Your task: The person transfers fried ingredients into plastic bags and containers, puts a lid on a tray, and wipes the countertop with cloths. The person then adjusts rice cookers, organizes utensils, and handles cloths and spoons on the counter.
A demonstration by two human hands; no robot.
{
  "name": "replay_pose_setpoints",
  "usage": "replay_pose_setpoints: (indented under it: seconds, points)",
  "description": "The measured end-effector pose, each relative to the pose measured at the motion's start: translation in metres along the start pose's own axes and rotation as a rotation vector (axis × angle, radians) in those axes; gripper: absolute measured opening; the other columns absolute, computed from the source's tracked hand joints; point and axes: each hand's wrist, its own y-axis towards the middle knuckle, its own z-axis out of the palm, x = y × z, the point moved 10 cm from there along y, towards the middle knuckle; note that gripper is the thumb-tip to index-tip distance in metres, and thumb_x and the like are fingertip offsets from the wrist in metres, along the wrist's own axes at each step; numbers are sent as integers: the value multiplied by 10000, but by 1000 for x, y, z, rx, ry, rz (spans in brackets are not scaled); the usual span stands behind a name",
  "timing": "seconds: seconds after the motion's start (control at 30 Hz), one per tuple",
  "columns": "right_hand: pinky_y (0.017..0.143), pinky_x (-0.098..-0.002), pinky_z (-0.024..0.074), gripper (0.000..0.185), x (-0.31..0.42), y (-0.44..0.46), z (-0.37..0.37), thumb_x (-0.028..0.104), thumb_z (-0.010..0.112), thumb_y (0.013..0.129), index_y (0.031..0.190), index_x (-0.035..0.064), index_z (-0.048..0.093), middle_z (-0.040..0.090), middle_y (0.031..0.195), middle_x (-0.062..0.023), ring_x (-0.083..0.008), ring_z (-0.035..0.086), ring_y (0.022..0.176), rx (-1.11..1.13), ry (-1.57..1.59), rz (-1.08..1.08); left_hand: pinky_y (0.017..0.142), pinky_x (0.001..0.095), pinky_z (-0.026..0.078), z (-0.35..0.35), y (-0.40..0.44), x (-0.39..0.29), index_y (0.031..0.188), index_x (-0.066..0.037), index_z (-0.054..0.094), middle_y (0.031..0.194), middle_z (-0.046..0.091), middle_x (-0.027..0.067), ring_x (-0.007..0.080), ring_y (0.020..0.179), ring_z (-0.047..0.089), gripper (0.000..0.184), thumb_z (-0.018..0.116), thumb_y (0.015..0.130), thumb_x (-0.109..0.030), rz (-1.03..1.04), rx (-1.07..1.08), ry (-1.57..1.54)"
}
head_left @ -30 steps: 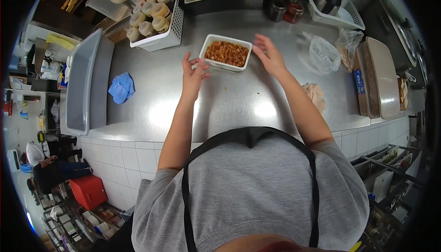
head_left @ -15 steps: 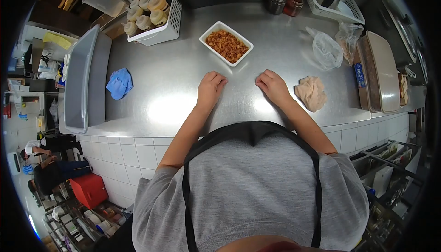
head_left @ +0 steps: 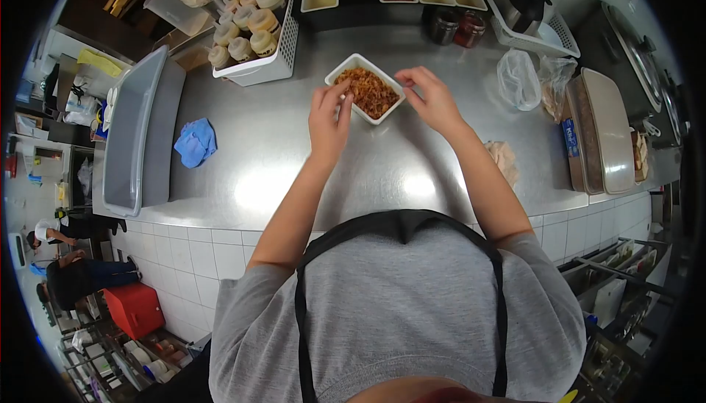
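Note:
A white rectangular tub [head_left: 393, 109] filled with brown, crispy-looking flakes [head_left: 373, 94] stands on the steel counter in front of me. My left hand [head_left: 328, 115] is at its left side, thumb and forefinger apart, with fingertips at or over the rim. Whether they touch the tub or the flakes I cannot tell. On the other side, my right hand [head_left: 432, 100] has its fingers stretched toward the tub's right corner, thumb apart. Neither hand holds anything that I can see. A beige cloth [head_left: 503, 160] lies partly hidden behind my right forearm.
A blue cloth [head_left: 195, 143] and a deep grey bin [head_left: 140, 138] are at the left. A white basket [head_left: 257, 72] of squeeze bottles [head_left: 262, 43] stands at the back left. Plastic bags [head_left: 519, 79] and a lidded box [head_left: 609, 131] sit right. Two people stand far left.
Both hands have moved forward from the counter to the sides of the tub, and their fingers have spread from a curled position. The view has shifted slightly.

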Motion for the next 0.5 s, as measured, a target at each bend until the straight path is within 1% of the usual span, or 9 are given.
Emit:
replay_pose_setpoints:
  seconds: [0.07,0.1,0.17,0.2,0.27,0.33,0.4,0.43,0.5]
  points:
    - [693,-318,470,223,-22,-8,-13,113,601,807,1015,42,563,597,868,-114,-227,598,809,-58,5,47,517,199,402,11,-31,58,1035,-37,495,825,488,21,86,695,511,284,636,835,-181,-351,-80,-215]
    - [693,-318,470,223,-30,-10,-9,113,601,807,1015,42,563,597,868,-114,-227,598,809,-61,4,47,517,199,402,15,-35,58,1035,-37,495,825,488,21,86,695,511,284,636,835,-181,-349,-79,-216]
    - [618,-307,478,249,-84,-22,9,225,608,832,989,38,559,607,791,-104,-190,605,697,42,79,468,535,193,411,50,-71,92,1015,-63,449,865,501,18,88,681,510,266,598,869,-229,-865,1,-603]
    - [618,-307,478,249,-81,-20,9,225,608,832,989,38,559,607,791,-104,-190,605,697,37,77,467,558,208,425,57,-74,95,982,-73,446,865,499,19,84,675,509,250,578,881,-261,-907,30,-636]
    - [526,-294,471,305,-81,-22,41,317,606,839,955,40,552,603,705,-87,-150,589,581,245,218,616,596,223,431,57,-72,99,989,-60,455,880,505,26,95,708,516,250,569,886,-258,-913,6,-698]
    - [465,-271,452,227,-75,-15,51,253,574,860,852,33,515,586,665,-70,-128,579,531,261,215,540,634,239,438,51,-74,105,997,-48,464,896,511,32,107,740,523,251,560,892,-254,-924,-29,-756]
    - [461,-274,451,212,-73,-7,57,225,561,868,821,28,500,583,659,-71,-131,584,533,282,217,506,671,282,452,11,-50,85,1003,-13,489,905,537,83,171,783,540,249,594,858,-185,-469,-47,-214]
    - [459,-272,458,188,-67,-2,54,188,548,868,799,25,488,579,650,-74,-134,588,529,266,228,479,671,282,452,3,-54,89,1003,-13,489,905,537,83,171,783,540,249,594,858,-185,-465,-53,-210]
    - [458,-270,464,170,-62,10,50,152,536,869,777,22,476,575,640,-77,-136,591,525,251,241,443,748,326,434,-7,-56,65,1013,5,508,958,545,143,265,880,534,263,613,813,-132,-136,71,167]
